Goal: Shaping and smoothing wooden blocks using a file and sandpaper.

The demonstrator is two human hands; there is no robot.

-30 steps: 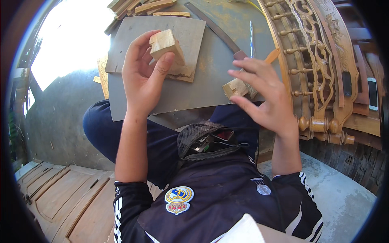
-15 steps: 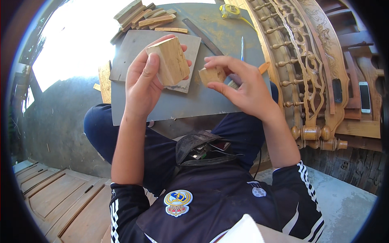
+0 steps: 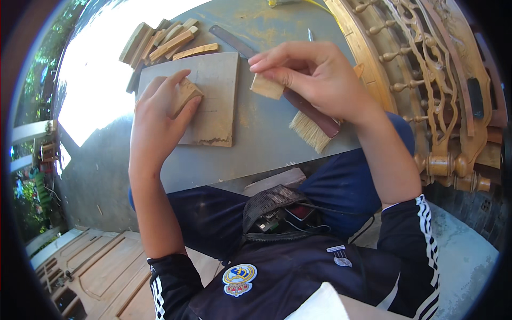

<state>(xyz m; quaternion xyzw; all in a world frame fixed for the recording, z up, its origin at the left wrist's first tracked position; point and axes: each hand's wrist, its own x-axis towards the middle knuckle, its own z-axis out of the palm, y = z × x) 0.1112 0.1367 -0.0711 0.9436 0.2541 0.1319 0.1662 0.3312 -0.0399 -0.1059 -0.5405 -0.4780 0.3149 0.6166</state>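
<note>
My left hand [image 3: 160,114] is closed around a pale wooden block [image 3: 186,96], low over the left part of a flat grey-brown board [image 3: 216,101]; whether the block touches the board I cannot tell. Between thumb and fingers of my right hand [image 3: 320,74] is a smaller piece of wood [image 3: 268,87], held up to the right of the board. Below that hand lies a brush [image 3: 314,128] with pale bristles and a dark red-brown band. A metal ruler [image 3: 232,41] lies behind, partly hidden by my right fingers.
Several wooden strips [image 3: 170,40] are piled at the far left of the grey work surface [image 3: 256,146]. A pen-like tool [image 3: 310,34] and a yellow tape measure [image 3: 280,2] lie at the back. Carved wooden furniture [image 3: 442,106] borders the right side. A mesh pouch [image 3: 272,208] sits at my lap.
My left hand has lowered its block toward the board and left. My right hand still holds the smaller piece, shifted slightly. The view has moved, showing more of the brush.
</note>
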